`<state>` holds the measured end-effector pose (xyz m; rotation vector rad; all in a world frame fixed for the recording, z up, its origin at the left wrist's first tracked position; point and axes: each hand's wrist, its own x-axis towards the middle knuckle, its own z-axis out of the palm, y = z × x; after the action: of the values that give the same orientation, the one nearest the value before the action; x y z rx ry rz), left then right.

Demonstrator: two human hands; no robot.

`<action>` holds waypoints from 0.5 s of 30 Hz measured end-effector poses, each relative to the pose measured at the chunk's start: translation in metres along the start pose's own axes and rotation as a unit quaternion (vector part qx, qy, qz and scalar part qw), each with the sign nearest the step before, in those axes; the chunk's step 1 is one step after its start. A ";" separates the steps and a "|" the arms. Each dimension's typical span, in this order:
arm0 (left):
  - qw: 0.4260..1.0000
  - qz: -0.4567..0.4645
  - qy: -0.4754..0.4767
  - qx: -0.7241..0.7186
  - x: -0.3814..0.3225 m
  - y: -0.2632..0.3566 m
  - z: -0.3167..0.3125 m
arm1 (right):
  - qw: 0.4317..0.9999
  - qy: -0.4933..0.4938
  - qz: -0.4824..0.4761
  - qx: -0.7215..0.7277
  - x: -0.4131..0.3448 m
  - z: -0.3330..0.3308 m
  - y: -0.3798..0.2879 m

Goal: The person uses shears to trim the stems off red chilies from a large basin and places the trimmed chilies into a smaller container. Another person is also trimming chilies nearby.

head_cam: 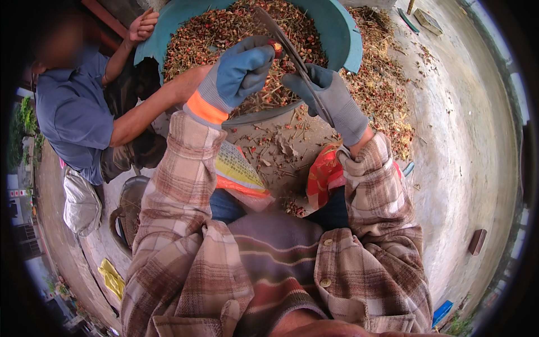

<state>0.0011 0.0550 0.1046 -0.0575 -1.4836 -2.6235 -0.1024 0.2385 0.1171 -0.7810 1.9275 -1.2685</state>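
Note:
My left hand [246,69], in a blue and grey glove, grips a small red and yellow piece [276,48] of plant matter between thumb and fingers. Gloved alike, my right hand [332,94] is closed around a long, dark, flat blade [290,48], which slants up to the left, its middle close beside the red piece. Whether the two touch I cannot tell. Both hands are above the near side of a wide teal plastic tub [343,38], which holds a heap of red and brown stalks and pieces [198,46].
At the left sits a co-worker in a blue shirt [80,109], one forearm reaching behind my left wrist. Plant scraps [379,80] lie heaped right of the tub. A wicker basket [132,193], a white sack [82,202] and a yellow bag [111,278] are on the floor at the left.

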 end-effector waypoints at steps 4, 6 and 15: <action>1.000 0.018 0.020 -0.001 0.001 -0.003 -0.001 | 0.997 0.021 -0.022 0.075 -0.003 -0.004 -0.001; 0.999 0.034 0.036 -0.001 0.000 -0.004 0.000 | 0.994 0.050 -0.083 0.055 -0.004 -0.004 0.000; 0.999 0.040 0.027 -0.013 0.001 -0.009 -0.002 | 0.887 0.205 -0.325 -0.257 -0.006 -0.006 0.012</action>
<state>-0.0011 0.0581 0.0959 -0.0463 -1.3999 -2.5604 -0.1053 0.2509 0.1088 -1.6462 2.5117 -1.3813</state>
